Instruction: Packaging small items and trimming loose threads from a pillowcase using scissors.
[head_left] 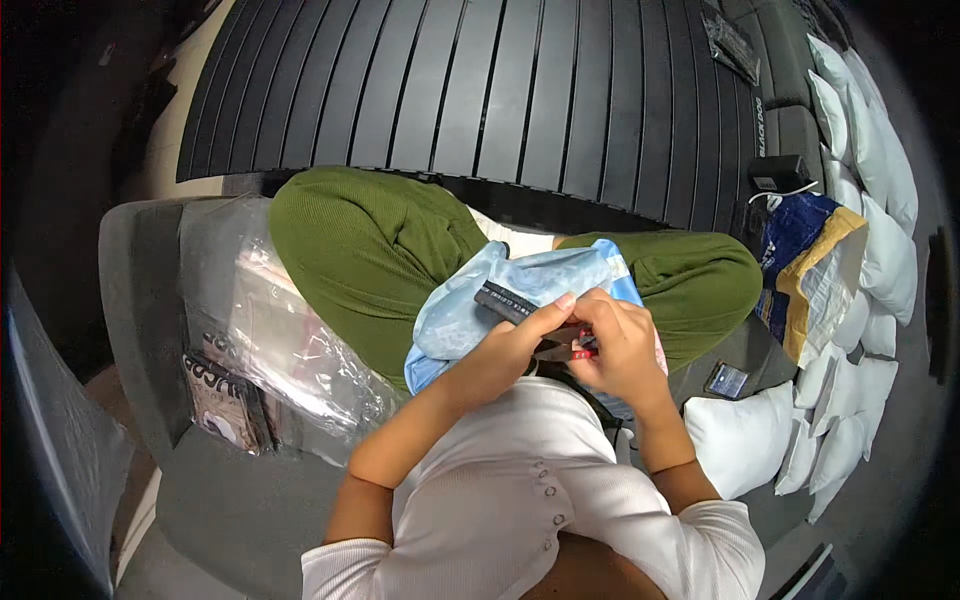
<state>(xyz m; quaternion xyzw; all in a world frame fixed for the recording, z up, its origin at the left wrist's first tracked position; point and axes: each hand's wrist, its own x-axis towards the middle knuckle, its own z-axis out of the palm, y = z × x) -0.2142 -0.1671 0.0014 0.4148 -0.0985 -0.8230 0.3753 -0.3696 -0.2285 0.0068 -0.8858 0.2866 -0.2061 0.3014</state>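
Observation:
A light blue and white patterned cloth piece (455, 310) lies bunched across my lap. My left hand (508, 352) is closed on a black strip (503, 301) with pale lettering, its thumb stretched toward the other hand. Close beside it, my right hand (625, 345) is curled round small scissors with red handles (583, 350); part of a grey metal blade shows between the hands. Both hands nearly meet over the cloth. Fingers hide the scissors' tips and just where the strip meets the cloth.
A black slatted table (480, 95) stands ahead. Clear plastic packaging (330, 375) and a spiral notebook (225, 400) lie on the grey sofa at left. At right are a blue and yellow bag (810, 265), several white cushions (740, 440) and a small dark packet (726, 380).

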